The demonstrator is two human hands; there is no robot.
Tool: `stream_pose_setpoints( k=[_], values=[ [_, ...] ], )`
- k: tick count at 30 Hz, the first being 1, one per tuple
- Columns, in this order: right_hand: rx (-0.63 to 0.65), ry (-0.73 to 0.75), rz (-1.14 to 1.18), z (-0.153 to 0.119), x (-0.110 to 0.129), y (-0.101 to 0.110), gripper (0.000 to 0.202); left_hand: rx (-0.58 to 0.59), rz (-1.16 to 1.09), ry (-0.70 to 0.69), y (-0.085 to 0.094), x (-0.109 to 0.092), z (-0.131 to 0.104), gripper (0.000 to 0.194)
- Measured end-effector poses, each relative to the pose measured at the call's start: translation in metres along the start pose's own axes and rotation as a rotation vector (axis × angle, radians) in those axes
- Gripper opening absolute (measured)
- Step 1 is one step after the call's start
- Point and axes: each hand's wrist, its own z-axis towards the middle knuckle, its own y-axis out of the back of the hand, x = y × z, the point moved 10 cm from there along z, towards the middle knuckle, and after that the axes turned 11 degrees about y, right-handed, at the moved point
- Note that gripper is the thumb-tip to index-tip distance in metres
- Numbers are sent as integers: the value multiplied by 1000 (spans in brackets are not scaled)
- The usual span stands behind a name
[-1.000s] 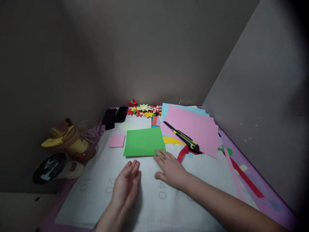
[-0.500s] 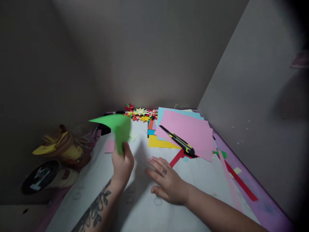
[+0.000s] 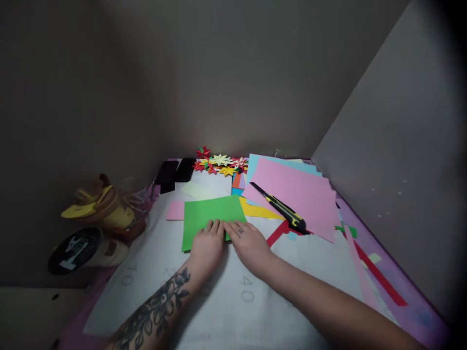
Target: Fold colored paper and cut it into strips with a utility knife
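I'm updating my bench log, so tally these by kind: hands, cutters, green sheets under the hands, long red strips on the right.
Hands: 2 (left hand, right hand)
Cutter: 1
Green sheet: 1
Long red strip: 1
Total: 5

I had a bare lane at 6 o'clock.
Clocking from the green sheet [image 3: 204, 209], I saw white mat [image 3: 233, 316] between left forearm [image 3: 156, 306] and right forearm [image 3: 321, 306]; left hand [image 3: 207, 243] and right hand [image 3: 250, 243] blocked its far end. The cutter [image 3: 288, 212] obstructed 3 o'clock, paper stars [image 3: 221, 160] 12, a yellow pot [image 3: 117, 218] 9.
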Motion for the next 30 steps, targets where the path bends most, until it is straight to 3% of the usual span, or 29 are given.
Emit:
stream_pose_setpoints(
  k=[8, 12, 16, 21, 25, 30],
  values=[
    [60, -9, 70, -3, -12, 7, 44, -34, 2, -45, 1, 76, -25, 56],
    [34, 38, 195, -16, -12, 15, 45, -28, -146, -132, 0, 89, -38, 54],
    [-43, 50, 378, -22, -30, 20, 49, -100, -346, -157, 10, 102, -37, 48],
    [-177, -99, 505, -21, -61, 25, 19, -138, -523, -20, 18, 123, -21, 21],
    [-166, -276, 368, -18, -78, 18, 33, -119, -426, 114, 15, 133, -6, 35],
    [-131, -380, 272, -14, -91, 7, 31, -102, -384, 256, 13, 141, 6, 35]
  ],
)
